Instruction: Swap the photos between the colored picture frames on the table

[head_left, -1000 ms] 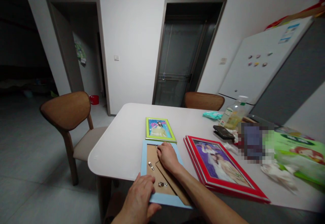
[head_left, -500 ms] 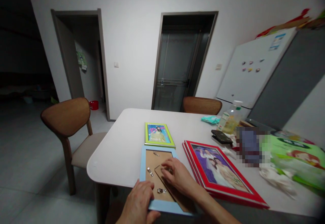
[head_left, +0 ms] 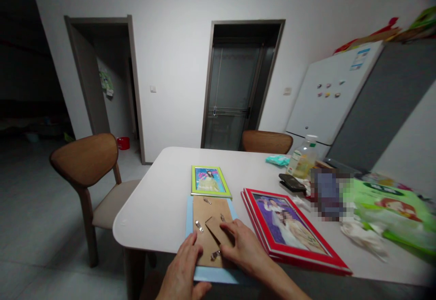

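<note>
A light blue picture frame [head_left: 189,216] lies face down at the table's near edge. Its brown backing board [head_left: 213,207] sits raised over the frame, covering the frame's top edge. Small metal clips and a fold-out stand leg [head_left: 218,229] are on the board. My right hand [head_left: 247,250] pinches the stand leg between thumb and fingers. Against the board's left side rest the stretched fingers of my left hand [head_left: 184,263], its thumb apart near the frame's lower corner. A green-framed picture [head_left: 209,181] lies just beyond, face up.
Red picture frames [head_left: 296,227] are stacked on the right. Behind them are a phone-like black object [head_left: 292,183], a clear bottle [head_left: 302,157], a green package [head_left: 391,200] and crumpled tissue [head_left: 364,234]. A wooden chair [head_left: 85,159] stands left, another [head_left: 267,142] at the far side.
The backing board has come up out of the blue frame. My right hand has shifted from the stand's upper end to farther down its leg. My left hand stays at the frame's left side.
</note>
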The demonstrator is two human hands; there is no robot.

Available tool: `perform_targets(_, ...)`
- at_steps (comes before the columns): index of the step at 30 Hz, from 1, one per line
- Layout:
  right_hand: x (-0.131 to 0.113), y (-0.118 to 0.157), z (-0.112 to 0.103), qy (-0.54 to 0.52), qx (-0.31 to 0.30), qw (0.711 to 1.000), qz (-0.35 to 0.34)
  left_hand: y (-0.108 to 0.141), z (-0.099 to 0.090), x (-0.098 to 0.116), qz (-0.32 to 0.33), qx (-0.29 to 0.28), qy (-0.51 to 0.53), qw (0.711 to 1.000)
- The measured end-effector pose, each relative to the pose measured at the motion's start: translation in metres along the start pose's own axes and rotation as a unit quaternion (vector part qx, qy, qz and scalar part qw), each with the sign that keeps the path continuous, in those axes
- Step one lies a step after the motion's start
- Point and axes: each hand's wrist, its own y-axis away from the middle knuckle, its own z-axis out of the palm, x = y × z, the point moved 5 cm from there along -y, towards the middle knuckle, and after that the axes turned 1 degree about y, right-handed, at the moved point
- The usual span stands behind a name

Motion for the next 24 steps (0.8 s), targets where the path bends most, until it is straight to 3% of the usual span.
perform_targets(5, -0.019, -0.004, -0.012, 0.002, -0.007, 1.0, 0.001, -0.012, -0.019, -0.009, -0.107, 0.088, 0.181, 0.974)
perform_targets(11, -0.065, -0.006, -0.004, -0.066, 0.0, 0.995, -0.08, -0.026, -0.053, -0.044, -0.225, 0.174, 0.455, 0.844)
perform_targets(14, -0.052, -0.013, -0.004, -0.063, 0.016, 0.994, -0.084, -0.018, -0.067, -0.073, -0.277, 0.186, 0.468, 0.818)
perform_targets(18, 0.008, -0.02, -0.007, 0.069, 0.036, 0.997, 0.024, -0.007, -0.082, -0.109, -0.315, 0.199, 0.419, 0.828)
perform_targets(21, 0.042, -0.02, -0.001, 0.144, 0.015, 0.986, 0.08, -0.008, -0.09, -0.128, -0.317, 0.179, 0.291, 0.885)
perform_targets(24, 0.055, -0.022, 0.007, 0.144, -0.001, 0.984, 0.108, -0.012, -0.1, -0.134, -0.301, 0.175, 0.17, 0.922)
